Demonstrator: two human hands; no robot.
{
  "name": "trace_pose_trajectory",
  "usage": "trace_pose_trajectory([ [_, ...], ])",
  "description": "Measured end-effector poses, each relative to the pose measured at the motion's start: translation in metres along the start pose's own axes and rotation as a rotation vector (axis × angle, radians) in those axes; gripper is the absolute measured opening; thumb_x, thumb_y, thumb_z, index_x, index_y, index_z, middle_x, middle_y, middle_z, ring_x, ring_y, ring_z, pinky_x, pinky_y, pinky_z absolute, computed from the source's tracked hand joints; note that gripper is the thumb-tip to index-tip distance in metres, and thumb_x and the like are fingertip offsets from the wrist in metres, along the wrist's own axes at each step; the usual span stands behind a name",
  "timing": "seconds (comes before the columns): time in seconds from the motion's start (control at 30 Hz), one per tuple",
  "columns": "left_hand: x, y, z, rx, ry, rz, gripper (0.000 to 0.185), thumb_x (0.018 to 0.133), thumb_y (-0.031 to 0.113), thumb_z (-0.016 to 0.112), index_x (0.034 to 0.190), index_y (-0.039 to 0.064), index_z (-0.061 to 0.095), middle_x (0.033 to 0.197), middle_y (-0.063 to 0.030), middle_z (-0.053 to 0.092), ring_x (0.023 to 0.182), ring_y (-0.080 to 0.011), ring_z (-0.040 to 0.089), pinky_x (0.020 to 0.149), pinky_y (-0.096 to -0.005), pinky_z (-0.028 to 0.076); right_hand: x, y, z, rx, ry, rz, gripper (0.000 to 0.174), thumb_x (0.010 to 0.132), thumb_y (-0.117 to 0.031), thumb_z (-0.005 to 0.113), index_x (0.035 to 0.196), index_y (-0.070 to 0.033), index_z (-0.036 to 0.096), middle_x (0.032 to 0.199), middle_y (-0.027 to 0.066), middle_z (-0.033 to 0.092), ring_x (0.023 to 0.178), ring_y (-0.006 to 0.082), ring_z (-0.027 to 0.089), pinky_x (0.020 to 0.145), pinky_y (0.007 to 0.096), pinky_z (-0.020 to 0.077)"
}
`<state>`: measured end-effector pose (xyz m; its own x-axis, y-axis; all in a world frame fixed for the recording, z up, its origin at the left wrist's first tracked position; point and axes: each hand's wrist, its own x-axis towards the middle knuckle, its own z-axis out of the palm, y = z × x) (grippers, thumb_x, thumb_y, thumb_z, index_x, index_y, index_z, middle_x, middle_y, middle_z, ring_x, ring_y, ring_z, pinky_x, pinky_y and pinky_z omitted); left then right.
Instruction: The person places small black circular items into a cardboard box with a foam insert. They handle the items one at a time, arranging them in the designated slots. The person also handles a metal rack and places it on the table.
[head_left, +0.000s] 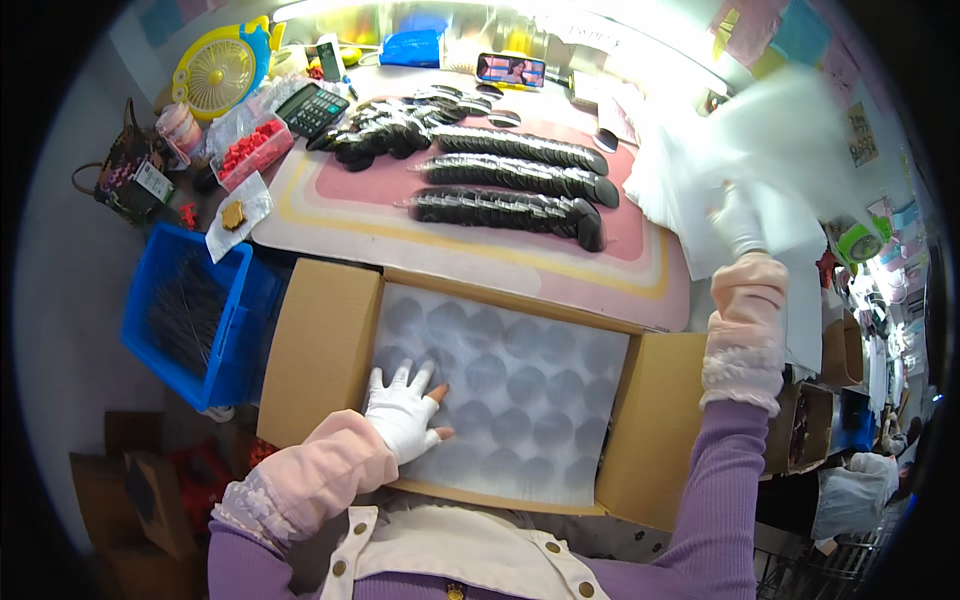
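Note:
My left hand (405, 411), in a white glove with bare thumb and fingertip, lies flat with spread fingers on a translucent sheet (551, 466) inside an open cardboard box (322, 337). Rows of dark discs show through the sheet. At the right, my right hand (737, 217), also gloved, is raised at a blurred translucent sheet (795, 135), over a stack of white sheets (694, 232). Its fingers are partly hidden by blur, so its grip cannot be made out. Beyond the box, overlapping black discs (502, 210) lie in rows on a pink mat (345, 247), beside a loose heap of discs (375, 135).
At the left stand a blue bin (232, 322), a pink tray of red pieces (255, 154), a calculator (311, 110) and a yellow fan (217, 75). A phone (511, 71) stands at the back. The box's right flap (660, 427) is folded outwards.

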<state>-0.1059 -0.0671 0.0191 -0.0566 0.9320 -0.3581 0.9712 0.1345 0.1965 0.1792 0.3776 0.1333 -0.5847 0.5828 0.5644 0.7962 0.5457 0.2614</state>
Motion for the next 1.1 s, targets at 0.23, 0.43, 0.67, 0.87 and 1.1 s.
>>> trace_pose_trajectory([
  [0.23, 0.113, -0.069, -0.094, -0.122, 0.487, -0.180, 0.053, 0.077, 0.028, 0.074, 0.118, -0.001, 0.056, 0.126, -0.0167, 0.052, 0.115, -0.0361, 0.049, 0.098, -0.0417, 0.042, -0.055, -0.161, 0.024, 0.293, -0.601, 0.447, 0.081, 0.075, -0.068, 0.066, 0.130, -0.009, 0.053, 0.117, 0.0159, 0.060, 0.108, 0.0334, 0.061, 0.089, 0.0447, 0.0501],
  [0.43, 0.202, -0.131, -0.123, 0.006, 0.250, -0.430, 0.036, 0.078, 0.020, 0.070, 0.109, 0.004, 0.063, 0.119, -0.0169, 0.056, 0.110, -0.0342, 0.056, 0.094, -0.0412, 0.049, -0.029, -0.162, 0.035, 0.508, -0.730, 0.414, 0.076, 0.070, -0.045, 0.080, 0.130, -0.009, 0.051, 0.121, 0.0169, 0.057, 0.112, 0.0336, 0.058, 0.094, 0.0410, 0.0484],
  [0.67, 0.250, -0.090, -0.102, -0.748, 0.575, 0.180, 0.019, 0.084, 0.012, 0.061, 0.103, 0.007, 0.061, 0.093, -0.0099, 0.059, 0.083, -0.0229, 0.062, 0.074, -0.0323, 0.053, -0.004, -0.205, 0.048, 0.694, -0.460, -0.049, 0.086, 0.063, -0.025, 0.085, 0.138, -0.010, 0.044, 0.122, 0.0165, 0.053, 0.110, 0.0346, 0.055, 0.099, 0.0403, 0.0449],
  [0.87, 0.262, 0.004, -0.090, -1.770, 0.651, -0.028, 0.032, 0.095, 0.025, 0.055, 0.117, 0.003, 0.046, 0.095, -0.0094, 0.065, 0.077, -0.0199, 0.064, 0.055, -0.0295, 0.052, -0.039, -0.287, 0.067, 1.279, 0.013, 0.320, 0.055, 0.073, -0.003, 0.077, 0.112, -0.008, 0.039, 0.113, 0.0108, 0.052, 0.096, 0.0191, 0.053, 0.088, 0.0322, 0.0460],
  [1.1, 0.248, -0.002, -0.074, -1.793, 0.389, 0.100, 0.058, 0.101, 0.048, 0.042, 0.135, 0.002, 0.043, 0.111, -0.0112, 0.064, 0.083, -0.0126, 0.062, 0.069, -0.0250, 0.051, -0.046, -0.304, 0.037, 1.791, 0.077, 0.570, 0.055, 0.082, -0.001, 0.072, 0.131, -0.003, 0.047, 0.118, 0.0058, 0.057, 0.101, 0.0151, 0.056, 0.090, 0.0276, 0.0469],
])
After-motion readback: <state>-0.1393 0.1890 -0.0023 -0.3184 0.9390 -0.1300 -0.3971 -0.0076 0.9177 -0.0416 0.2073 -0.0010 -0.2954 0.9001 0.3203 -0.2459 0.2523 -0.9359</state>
